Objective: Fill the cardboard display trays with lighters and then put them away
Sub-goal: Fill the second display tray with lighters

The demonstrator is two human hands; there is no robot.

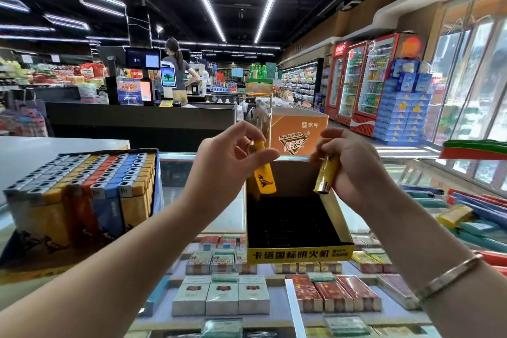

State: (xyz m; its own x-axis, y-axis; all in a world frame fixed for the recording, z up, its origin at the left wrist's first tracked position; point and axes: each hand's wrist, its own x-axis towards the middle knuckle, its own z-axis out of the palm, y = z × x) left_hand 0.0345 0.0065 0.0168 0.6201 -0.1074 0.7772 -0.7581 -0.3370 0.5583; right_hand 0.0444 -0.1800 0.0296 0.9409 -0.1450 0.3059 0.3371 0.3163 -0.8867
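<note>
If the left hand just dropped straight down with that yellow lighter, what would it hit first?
Probably the black slotted floor of the empty yellow tray, near its far left corner. The left hand holds its yellow lighter just above it; depth is uncertain.

Top of the left yellow lighter [264, 178] hidden behind fingers of the left hand [227, 162]; upper end of the right yellow lighter [326, 175] buried in the right hand [354, 164]; both forearms cut by bottom edge. Empty tray [297, 254] interior too dark, dividers barely readable. Full tray [82, 195] at glass counter's left edge: front print blurred. Loose lighters [472, 217] at right edge smeared, count unclear.
</note>
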